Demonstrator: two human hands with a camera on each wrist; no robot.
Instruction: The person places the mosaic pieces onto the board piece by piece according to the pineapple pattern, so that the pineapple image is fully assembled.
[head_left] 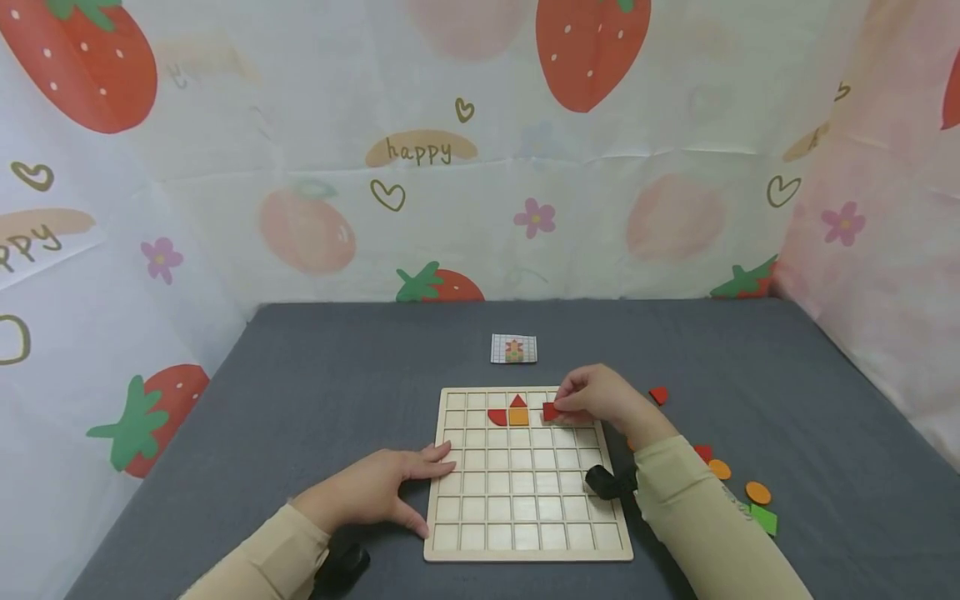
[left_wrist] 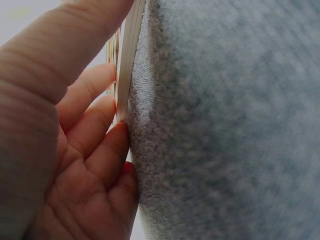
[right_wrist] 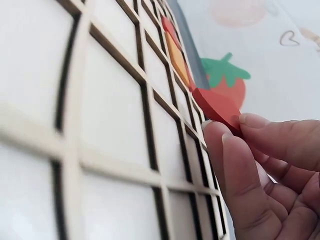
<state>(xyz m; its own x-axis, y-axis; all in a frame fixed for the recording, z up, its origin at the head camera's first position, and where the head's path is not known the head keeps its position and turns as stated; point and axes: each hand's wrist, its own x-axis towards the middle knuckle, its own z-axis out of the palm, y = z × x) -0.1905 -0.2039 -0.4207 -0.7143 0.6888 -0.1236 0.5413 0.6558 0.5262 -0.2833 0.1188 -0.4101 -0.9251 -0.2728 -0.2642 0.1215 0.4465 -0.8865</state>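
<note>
A wooden grid board (head_left: 528, 553) lies on the grey cloth. In its second row sit a red quarter-circle piece (head_left: 498, 417) and an orange square (head_left: 518, 417), with a red triangle (head_left: 517, 402) in the cell above the square. My right hand (head_left: 603, 402) pinches a red piece with a curved edge (right_wrist: 220, 107) between thumb and fingertips, over the same row, right of the orange square. My left hand (head_left: 382, 492) rests at the board's left side, its fairly straight fingers (left_wrist: 95, 120) touching the edge.
Behind the board lies a small pattern card (head_left: 513, 349). To the right are loose pieces: a red one (head_left: 659, 395), orange discs (head_left: 758, 492) and a green piece (head_left: 764, 518), some partly covered by my right sleeve (head_left: 705, 517). A printed curtain (head_left: 585, 233) hangs behind the table.
</note>
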